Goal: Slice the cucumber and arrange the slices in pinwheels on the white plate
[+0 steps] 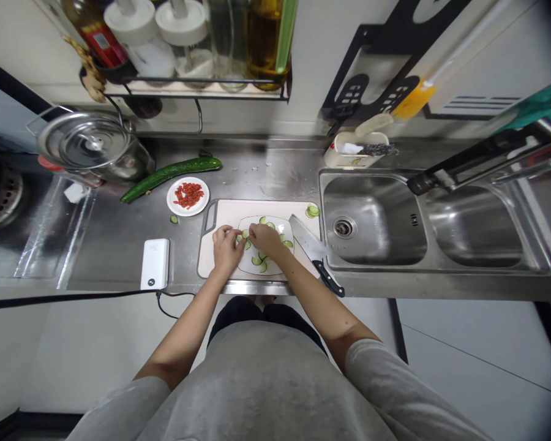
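Observation:
A pale square plate [280, 264] with several cucumber slices [259, 261] around it lies on a white cutting board [220, 211]. At the plate's left side, my left hand [227, 248] has its thumb and forefinger closed around the edge of a cucumber slice. Just right of it, over the plate, my right hand [264, 239] is closed in a pinch; its fingertips hide whatever is between them. A kitchen knife [310, 242] with a black handle rests on the board's right side. More slices [312, 211] are stacked in the board's upper right corner.
Left of the board are a whole cucumber [172, 174], a small plate [206, 201] of red pieces, a white power bank [155, 263] with a cable, and a steel pot [92, 147]. A double sink [371, 220] is on the right. A bottle shelf [197, 92] hangs above.

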